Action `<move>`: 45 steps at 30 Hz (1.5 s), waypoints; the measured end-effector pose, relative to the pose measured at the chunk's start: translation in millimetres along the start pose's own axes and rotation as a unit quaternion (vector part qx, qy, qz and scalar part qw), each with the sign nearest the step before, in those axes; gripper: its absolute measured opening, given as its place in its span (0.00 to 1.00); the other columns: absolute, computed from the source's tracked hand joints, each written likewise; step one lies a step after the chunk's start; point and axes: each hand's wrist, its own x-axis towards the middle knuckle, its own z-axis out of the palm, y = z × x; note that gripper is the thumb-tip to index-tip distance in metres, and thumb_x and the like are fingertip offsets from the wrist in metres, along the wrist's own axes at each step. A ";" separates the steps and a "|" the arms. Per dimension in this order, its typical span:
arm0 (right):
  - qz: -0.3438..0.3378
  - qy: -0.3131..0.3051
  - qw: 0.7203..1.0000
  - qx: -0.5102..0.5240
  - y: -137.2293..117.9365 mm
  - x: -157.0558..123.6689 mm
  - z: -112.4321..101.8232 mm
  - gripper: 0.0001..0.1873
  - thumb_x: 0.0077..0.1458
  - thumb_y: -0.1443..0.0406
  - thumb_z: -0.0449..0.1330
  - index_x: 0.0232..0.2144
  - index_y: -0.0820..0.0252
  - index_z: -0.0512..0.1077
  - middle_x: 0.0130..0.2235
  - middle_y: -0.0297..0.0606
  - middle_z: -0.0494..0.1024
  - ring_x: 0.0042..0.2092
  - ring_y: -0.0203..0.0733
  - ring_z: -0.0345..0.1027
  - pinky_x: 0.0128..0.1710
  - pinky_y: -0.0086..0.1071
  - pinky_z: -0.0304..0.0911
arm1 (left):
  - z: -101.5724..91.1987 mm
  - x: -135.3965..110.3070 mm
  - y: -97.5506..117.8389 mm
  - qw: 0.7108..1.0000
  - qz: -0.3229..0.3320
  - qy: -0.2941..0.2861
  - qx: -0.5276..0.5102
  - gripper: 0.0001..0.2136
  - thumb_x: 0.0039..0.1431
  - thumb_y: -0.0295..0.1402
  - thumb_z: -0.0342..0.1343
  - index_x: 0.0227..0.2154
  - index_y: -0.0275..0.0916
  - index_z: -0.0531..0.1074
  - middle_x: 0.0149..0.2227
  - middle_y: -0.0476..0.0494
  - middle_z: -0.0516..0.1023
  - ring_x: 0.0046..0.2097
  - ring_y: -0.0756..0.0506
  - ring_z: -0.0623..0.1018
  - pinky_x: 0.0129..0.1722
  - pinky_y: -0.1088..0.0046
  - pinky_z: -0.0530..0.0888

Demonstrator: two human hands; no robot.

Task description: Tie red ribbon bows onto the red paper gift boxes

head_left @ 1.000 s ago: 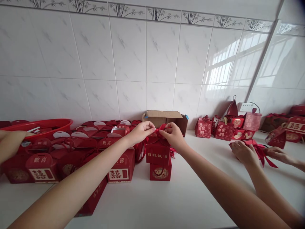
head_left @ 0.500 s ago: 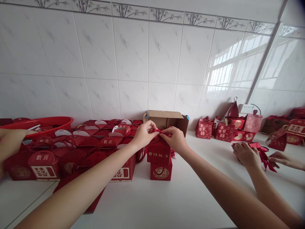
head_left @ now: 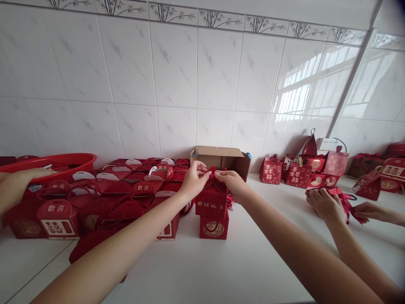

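Observation:
A red gift box [head_left: 213, 230] with gold characters stands upright on the table in front of me. At its top, my left hand [head_left: 196, 179] pinches red ribbon [head_left: 213, 170] between thumb and forefinger, other fingers curled. From the right, my right hand [head_left: 232, 182] is closed in a pinch on the same ribbon, fingertips close to the left ones. The fingers partly hide the ribbon and the box's top. A dark red cord loop hangs down the box's front, and more red ribbon [head_left: 230, 203] shows behind its right side.
Rows of red gift boxes [head_left: 59, 219] fill the left side. Behind them another person's hand [head_left: 38, 173] reaches over a red basin [head_left: 85, 159]. An open cardboard box [head_left: 218, 152] stands by the wall. At right, another person's hands [head_left: 325, 204] handle a ribboned box; several boxes [head_left: 270, 170] stand behind.
My fingertips have drawn slightly apart, and a small red bit of ribbon now stands up between them. The person at left has reached farther over the basin.

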 end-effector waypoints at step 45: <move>-0.057 -0.094 0.962 -0.252 -25.8 14.1 -37.0 0.08 0.53 0.64 0.59 0.36 0.61 0.73 0.29 0.35 0.74 0.28 0.33 0.66 0.25 0.25 0.60 | -30.0 25.5 14.8 0.949 0.013 -0.285 0.134 0.09 0.51 0.34 0.58 0.34 0.36 0.75 0.36 0.42 0.80 0.39 0.46 0.78 0.40 0.70 0.74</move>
